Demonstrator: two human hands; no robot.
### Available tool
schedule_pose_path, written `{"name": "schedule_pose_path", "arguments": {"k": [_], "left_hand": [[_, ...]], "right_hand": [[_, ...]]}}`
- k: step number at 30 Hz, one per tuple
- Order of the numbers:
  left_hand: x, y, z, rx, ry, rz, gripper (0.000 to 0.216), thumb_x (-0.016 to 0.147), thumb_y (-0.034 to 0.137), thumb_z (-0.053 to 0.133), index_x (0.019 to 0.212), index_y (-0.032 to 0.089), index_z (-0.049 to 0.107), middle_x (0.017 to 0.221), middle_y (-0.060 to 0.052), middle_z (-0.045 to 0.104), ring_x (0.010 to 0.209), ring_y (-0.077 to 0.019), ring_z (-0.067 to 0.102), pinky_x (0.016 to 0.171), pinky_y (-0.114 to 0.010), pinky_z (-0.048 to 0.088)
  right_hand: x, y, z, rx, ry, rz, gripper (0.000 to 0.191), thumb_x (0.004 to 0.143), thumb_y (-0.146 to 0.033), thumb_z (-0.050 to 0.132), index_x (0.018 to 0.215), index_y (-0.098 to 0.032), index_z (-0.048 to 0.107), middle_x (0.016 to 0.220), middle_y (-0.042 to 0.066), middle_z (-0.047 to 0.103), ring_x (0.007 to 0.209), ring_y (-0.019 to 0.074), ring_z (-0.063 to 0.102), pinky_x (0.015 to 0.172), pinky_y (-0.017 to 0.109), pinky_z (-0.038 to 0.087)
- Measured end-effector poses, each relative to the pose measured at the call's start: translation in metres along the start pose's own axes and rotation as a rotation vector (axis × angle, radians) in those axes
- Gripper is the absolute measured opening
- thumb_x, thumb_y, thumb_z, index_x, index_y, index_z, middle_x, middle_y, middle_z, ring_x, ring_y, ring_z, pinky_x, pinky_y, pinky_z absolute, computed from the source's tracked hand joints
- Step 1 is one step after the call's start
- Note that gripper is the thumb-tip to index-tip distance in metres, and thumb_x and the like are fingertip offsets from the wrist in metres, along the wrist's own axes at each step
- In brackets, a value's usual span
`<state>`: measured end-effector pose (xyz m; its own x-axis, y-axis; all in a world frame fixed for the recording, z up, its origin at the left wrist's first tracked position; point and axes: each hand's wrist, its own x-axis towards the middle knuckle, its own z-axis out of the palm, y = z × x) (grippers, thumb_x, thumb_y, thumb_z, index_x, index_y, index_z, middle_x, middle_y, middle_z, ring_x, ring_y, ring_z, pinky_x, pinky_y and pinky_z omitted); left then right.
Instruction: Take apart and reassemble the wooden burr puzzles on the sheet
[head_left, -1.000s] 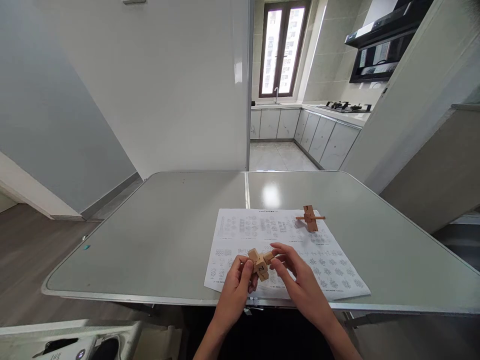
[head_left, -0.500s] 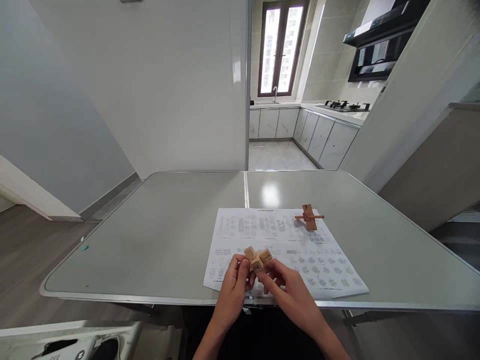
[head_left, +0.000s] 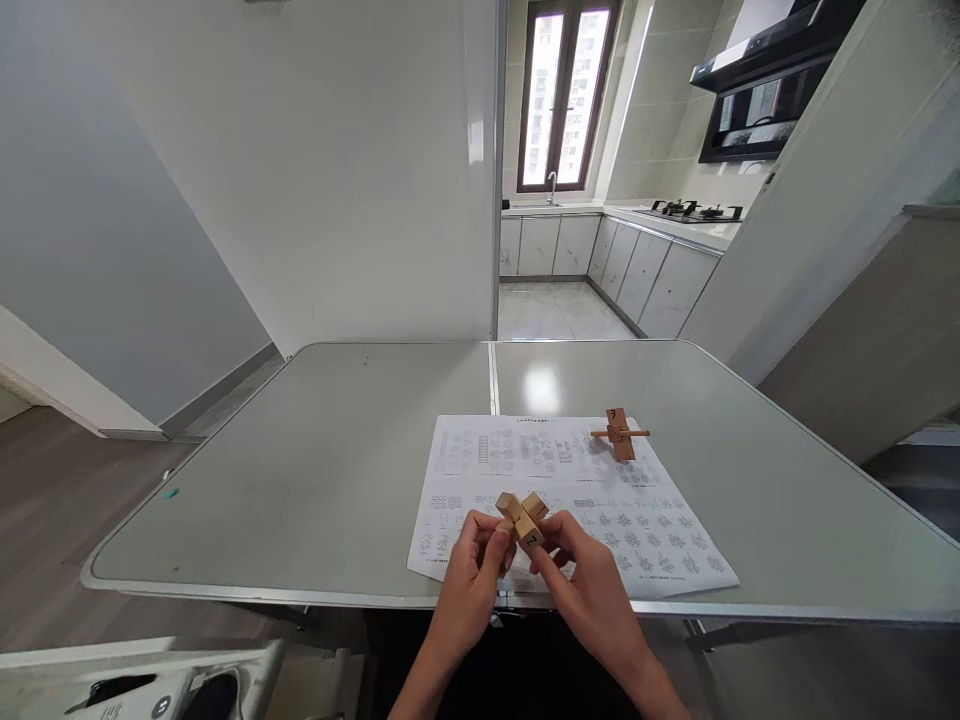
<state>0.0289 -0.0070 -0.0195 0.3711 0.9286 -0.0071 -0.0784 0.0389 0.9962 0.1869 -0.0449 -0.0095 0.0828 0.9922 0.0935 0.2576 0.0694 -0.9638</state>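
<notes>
Between my two hands is a light wooden burr puzzle (head_left: pixel 524 517) of interlocking blocks, with a dark mark on the end facing me. My left hand (head_left: pixel 478 557) grips its left side, thumb and fingers closed on a block. From the right, my right hand (head_left: pixel 576 562) pinches the near and right blocks. The puzzle is held above a printed instruction sheet (head_left: pixel 465 480) covered in small line diagrams. A second, reddish-brown wooden puzzle (head_left: pixel 619 434), with a thin rod through it, stands on the sheet's far right part.
The grey-green folding table (head_left: pixel 337 470) has a metal rim and a centre seam. A small teal bit (head_left: pixel 171 493) lies near its left edge. At lower left stands a white container (head_left: pixel 255 660) with items in it. Beyond the table are a white wall and a kitchen.
The puzzle has turned in my hands and shifted slightly right, so its marked end now points more to the lower right. The brown puzzle and the sheet stay put.
</notes>
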Motion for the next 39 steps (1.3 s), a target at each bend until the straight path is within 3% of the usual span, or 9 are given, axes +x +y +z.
{"name": "schedule_pose_path", "arguments": {"k": [3, 8, 15, 23, 26, 30, 35, 39], "left_hand": [[0.0, 0.0, 0.001, 0.024, 0.017, 0.009, 0.036, 0.102, 0.056, 0.05, 0.095, 0.02, 0.05, 0.075, 0.003, 0.047, 0.068, -0.0127, 0.041, 0.066, -0.026, 0.036], [-0.001, 0.001, 0.001, 0.022, 0.03, 0.013, 0.039, 0.101, 0.059, 0.048, 0.095, 0.02, 0.051, 0.076, 0.003, 0.048, 0.069, -0.0136, 0.043, 0.066, -0.027, 0.037], [-0.002, 0.002, 0.001, 0.084, 0.035, 0.01, 0.037, 0.101, 0.058, 0.05, 0.096, 0.021, 0.051, 0.076, 0.002, 0.048, 0.07, -0.0142, 0.043, 0.067, -0.026, 0.038], [-0.003, 0.006, 0.003, 0.067, 0.025, 0.0, 0.038, 0.1, 0.058, 0.051, 0.097, 0.02, 0.055, 0.08, 0.0, 0.052, 0.073, -0.0148, 0.047, 0.069, -0.027, 0.041], [-0.002, 0.006, 0.005, 0.088, 0.002, -0.022, 0.036, 0.101, 0.055, 0.051, 0.109, 0.02, 0.056, 0.08, 0.0, 0.054, 0.073, -0.0145, 0.048, 0.066, -0.026, 0.04], [-0.001, 0.005, 0.007, 0.138, -0.005, -0.049, 0.046, 0.101, 0.053, 0.052, 0.133, 0.021, 0.046, 0.075, 0.003, 0.052, 0.066, -0.0134, 0.045, 0.06, -0.024, 0.037], [-0.002, 0.006, 0.007, 0.193, 0.003, -0.054, 0.042, 0.101, 0.052, 0.051, 0.131, 0.022, 0.05, 0.074, 0.003, 0.05, 0.066, -0.0142, 0.044, 0.063, -0.026, 0.038], [-0.002, 0.008, 0.007, 0.215, -0.018, -0.051, 0.04, 0.101, 0.052, 0.052, 0.128, 0.022, 0.053, 0.074, 0.004, 0.05, 0.068, -0.0153, 0.045, 0.064, -0.027, 0.038]], "right_hand": [[-0.001, 0.002, 0.001, 0.015, 0.027, 0.0, 0.028, 0.099, -0.051, 0.058, 0.099, -0.023, 0.061, 0.094, 0.005, 0.073, 0.08, 0.0212, 0.069, 0.063, 0.027, 0.05], [0.001, -0.001, -0.004, 0.181, -0.074, 0.066, 0.04, 0.098, -0.057, 0.057, 0.117, -0.023, 0.065, 0.105, 0.007, 0.073, 0.08, 0.0207, 0.069, 0.063, 0.028, 0.052], [0.002, 0.002, -0.006, 0.151, -0.003, 0.097, 0.04, 0.093, -0.057, 0.065, 0.11, -0.022, 0.072, 0.106, 0.008, 0.074, 0.094, 0.0253, 0.069, 0.077, 0.032, 0.055], [0.0, 0.006, -0.007, 0.135, 0.015, 0.063, 0.037, 0.094, -0.055, 0.063, 0.108, -0.022, 0.07, 0.106, 0.007, 0.074, 0.091, 0.0233, 0.069, 0.075, 0.031, 0.054], [0.003, 0.01, -0.014, 0.137, 0.006, 0.081, 0.039, 0.093, -0.056, 0.065, 0.111, -0.021, 0.069, 0.105, 0.007, 0.075, 0.085, 0.022, 0.068, 0.071, 0.03, 0.053], [0.012, 0.026, -0.039, 0.061, 0.14, 0.098, 0.048, 0.089, -0.061, 0.067, 0.112, -0.019, 0.068, 0.105, 0.01, 0.076, 0.087, 0.0252, 0.071, 0.074, 0.033, 0.054], [0.023, 0.056, -0.089, -0.225, 0.459, 0.208, 0.056, 0.083, -0.067, 0.066, 0.111, -0.019, 0.068, 0.106, 0.013, 0.078, 0.076, 0.0278, 0.073, 0.069, 0.038, 0.055], [0.031, 0.074, -0.116, -0.469, 0.599, 0.225, 0.05, 0.086, -0.063, 0.059, 0.107, -0.019, 0.069, 0.099, 0.014, 0.078, 0.081, 0.0316, 0.072, 0.076, 0.043, 0.053]]}}
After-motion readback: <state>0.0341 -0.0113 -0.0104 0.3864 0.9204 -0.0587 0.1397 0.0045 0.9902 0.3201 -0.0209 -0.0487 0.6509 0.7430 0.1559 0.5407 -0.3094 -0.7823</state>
